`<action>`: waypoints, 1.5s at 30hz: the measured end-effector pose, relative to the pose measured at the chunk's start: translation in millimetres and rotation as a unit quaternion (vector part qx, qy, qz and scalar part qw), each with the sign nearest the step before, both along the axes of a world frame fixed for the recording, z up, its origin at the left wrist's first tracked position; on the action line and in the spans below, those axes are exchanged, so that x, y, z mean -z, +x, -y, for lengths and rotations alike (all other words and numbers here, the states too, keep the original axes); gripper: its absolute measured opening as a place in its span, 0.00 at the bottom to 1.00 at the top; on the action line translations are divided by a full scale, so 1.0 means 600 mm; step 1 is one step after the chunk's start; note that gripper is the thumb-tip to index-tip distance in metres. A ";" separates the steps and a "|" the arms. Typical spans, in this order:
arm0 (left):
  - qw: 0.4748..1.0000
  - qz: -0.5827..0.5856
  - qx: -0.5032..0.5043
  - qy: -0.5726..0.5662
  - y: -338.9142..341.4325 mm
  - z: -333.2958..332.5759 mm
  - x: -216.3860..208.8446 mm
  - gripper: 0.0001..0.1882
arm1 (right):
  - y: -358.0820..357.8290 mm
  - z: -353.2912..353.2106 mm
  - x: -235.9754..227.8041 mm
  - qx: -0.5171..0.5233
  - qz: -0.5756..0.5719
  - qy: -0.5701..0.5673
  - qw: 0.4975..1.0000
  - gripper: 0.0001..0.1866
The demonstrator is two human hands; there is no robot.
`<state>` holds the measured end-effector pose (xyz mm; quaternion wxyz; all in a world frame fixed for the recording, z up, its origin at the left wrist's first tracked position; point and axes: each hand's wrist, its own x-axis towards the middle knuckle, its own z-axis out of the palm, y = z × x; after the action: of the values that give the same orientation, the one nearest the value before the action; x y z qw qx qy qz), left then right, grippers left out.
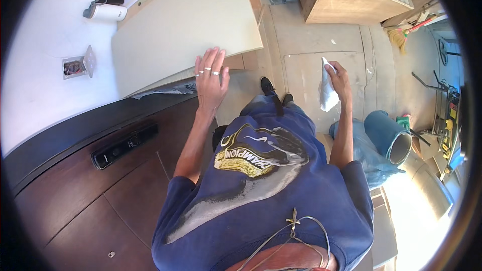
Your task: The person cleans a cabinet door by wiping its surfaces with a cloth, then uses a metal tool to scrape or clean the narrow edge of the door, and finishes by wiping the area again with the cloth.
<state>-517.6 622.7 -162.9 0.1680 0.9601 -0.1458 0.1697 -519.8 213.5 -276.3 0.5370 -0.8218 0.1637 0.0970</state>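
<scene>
My left hand (210, 81) lies with its fingers stretched out over the near edge of a large pale board (186, 25), with rings on the fingers. Nothing is gripped in it. Off to the right, my right hand (340, 81) is closed on the top of a crumpled white cloth (328, 93), which hangs down above the floor. The cloth is apart from the board.
A dark brown door with a black lock (125, 145) stands at the left. Beyond it are a white bottle (105, 11) and an open wall box (75, 67). A wooden cabinet (351, 2), a broom (398, 37) and a blue roll (386, 135) are at the right.
</scene>
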 end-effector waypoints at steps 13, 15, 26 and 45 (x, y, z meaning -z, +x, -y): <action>0.995 0.044 -0.033 -0.083 -0.008 -0.094 0.039 0.28 | -0.005 -0.063 -0.014 -0.007 -0.052 -0.017 0.998 0.16; 0.999 0.015 -0.036 -0.021 -0.005 -0.084 0.029 0.27 | -0.001 -0.073 -0.020 0.003 -0.061 0.004 0.998 0.16; 0.999 0.032 -0.003 -0.037 -0.002 -0.093 0.048 0.24 | 0.125 -0.138 -0.060 -0.072 -0.014 -0.041 0.996 0.16; 0.998 0.055 -0.031 -0.025 0.012 -0.058 0.055 0.26 | 0.328 0.031 -0.080 0.099 0.034 0.449 0.887 0.18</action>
<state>-510.6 657.3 -195.7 0.1787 0.9487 -0.1206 0.2313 -323.2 194.9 -228.1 0.8606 -0.4753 0.1652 0.0786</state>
